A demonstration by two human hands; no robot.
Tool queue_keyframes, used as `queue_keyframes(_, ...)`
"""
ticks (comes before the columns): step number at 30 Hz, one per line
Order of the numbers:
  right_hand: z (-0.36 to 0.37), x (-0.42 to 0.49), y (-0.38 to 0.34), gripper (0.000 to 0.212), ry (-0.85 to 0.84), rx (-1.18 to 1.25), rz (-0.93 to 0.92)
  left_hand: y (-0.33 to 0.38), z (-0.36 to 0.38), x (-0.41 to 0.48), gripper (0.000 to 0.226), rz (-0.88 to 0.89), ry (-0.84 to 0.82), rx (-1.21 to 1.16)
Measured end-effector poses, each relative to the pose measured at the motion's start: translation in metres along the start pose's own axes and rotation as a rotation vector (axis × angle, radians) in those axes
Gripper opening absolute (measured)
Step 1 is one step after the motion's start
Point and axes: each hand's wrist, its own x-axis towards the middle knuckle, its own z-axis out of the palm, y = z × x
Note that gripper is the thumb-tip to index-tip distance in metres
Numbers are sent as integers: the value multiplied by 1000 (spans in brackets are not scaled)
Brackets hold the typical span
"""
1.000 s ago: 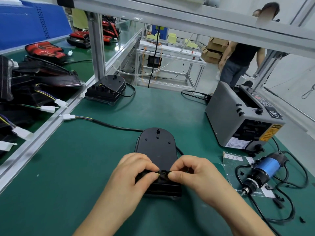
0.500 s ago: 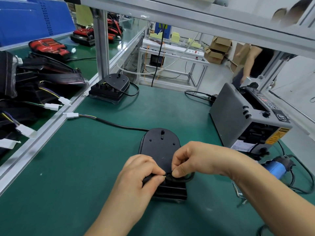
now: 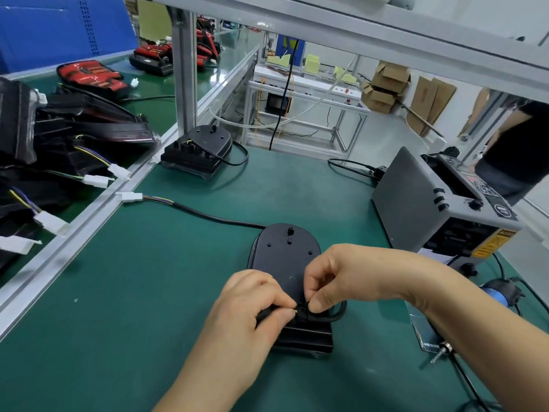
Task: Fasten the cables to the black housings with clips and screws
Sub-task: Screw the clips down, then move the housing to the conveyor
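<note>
Pinching the cable (image 3: 337, 316) over the housing (image 3: 285, 257), left hand (image 3: 252, 307) and right hand (image 3: 350, 272) stay as before.

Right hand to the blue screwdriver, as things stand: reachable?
Probably yes: the screwdriver lies beside the right forearm on the mat, nothing between. But the right hand pinches the cable at the housing, so it must let go first.
</note>
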Motion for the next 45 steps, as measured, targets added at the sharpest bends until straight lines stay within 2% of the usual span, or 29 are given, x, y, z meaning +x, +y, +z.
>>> queue_keyframes(10, 0, 0, -5, 11, 28, -86, -70, 1, 0, 0, 10, -1, 9, -3)
queue_keyframes(27, -20, 20, -29, 14, -265, -175, 141, 1, -2, 1, 5, -2, -8, -3)
queue_keyframes(33, -20, 27, -31, 17, -293, -211, 152, 3, -2, 3, 3, -17, -3, 23)
queue_keyframes(39, -19, 26, -30, 19, -289, -194, 154, 8, 5, -2, 18, 15, -29, 121)
queue_keyframes(42, -19, 27, -30, 20, -291, -179, 159, 7, 5, -4, 10, 214, 20, 271)
queue_keyframes(44, -19, 27, -29, 20, -288, -176, 159, 6, 8, -6, 19, 364, 36, 395)
queue_keyframes(45, -19, 28, -29, 20, -285, -174, 157, 6, 10, -7, 21, 382, 55, 423)
